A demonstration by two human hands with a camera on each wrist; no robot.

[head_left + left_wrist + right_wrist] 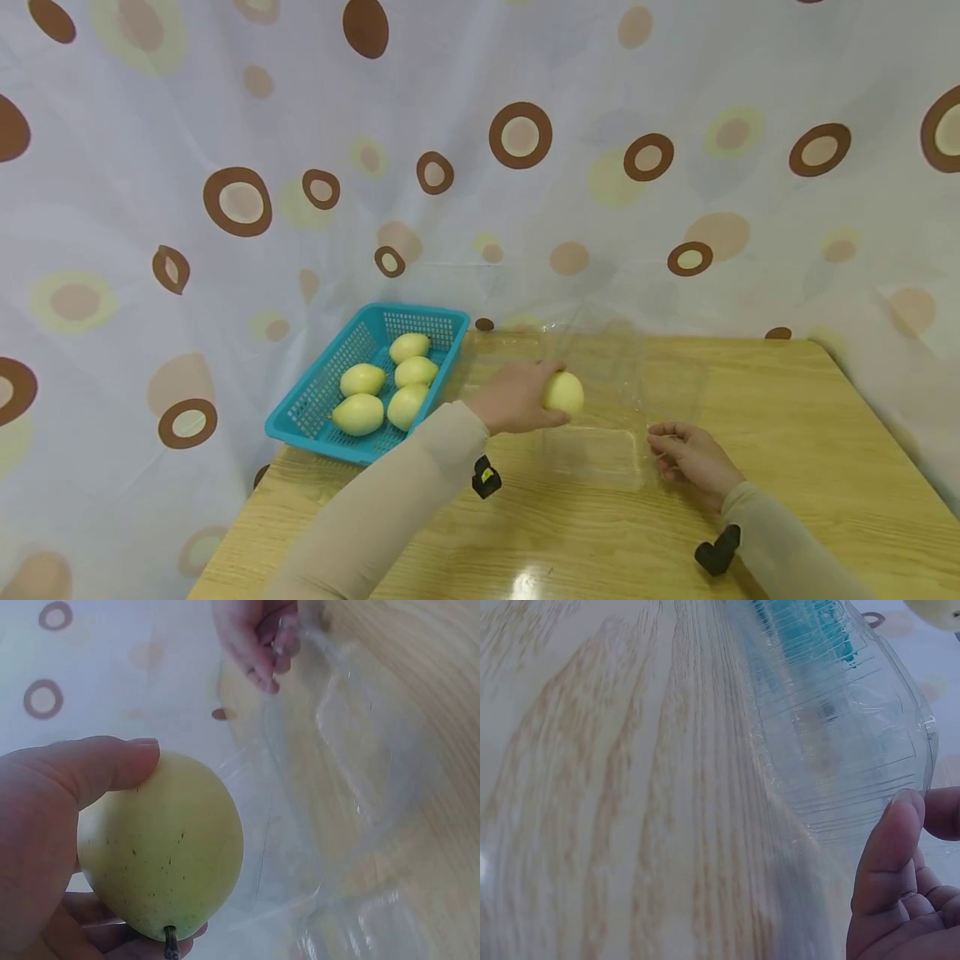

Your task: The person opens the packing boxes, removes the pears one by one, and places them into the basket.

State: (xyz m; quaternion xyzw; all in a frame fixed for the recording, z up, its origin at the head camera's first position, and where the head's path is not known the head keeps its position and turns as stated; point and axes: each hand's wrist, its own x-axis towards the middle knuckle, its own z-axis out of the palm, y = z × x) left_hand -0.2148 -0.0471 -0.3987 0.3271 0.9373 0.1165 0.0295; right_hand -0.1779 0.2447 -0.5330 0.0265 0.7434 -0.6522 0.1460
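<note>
My left hand (517,397) grips a pale yellow pear (565,395) above a clear plastic container (592,475). In the left wrist view the pear (169,844) shows brown specks and a dark stem, with the thumb over its upper side and fingers beneath. At the container's near right, my right hand (693,460) pinches its edge. The right wrist view shows the thumb and a finger of that hand (892,877) meeting at the rim of the ribbed clear wall (847,765). The container's outline is hard to make out against the wood.
Left of the container stands a blue plastic basket (322,447) with several yellow pears (358,414) in it. Everything rests on a wooden table (780,417). A white curtain with brown circles (521,136) hangs behind and to the left.
</note>
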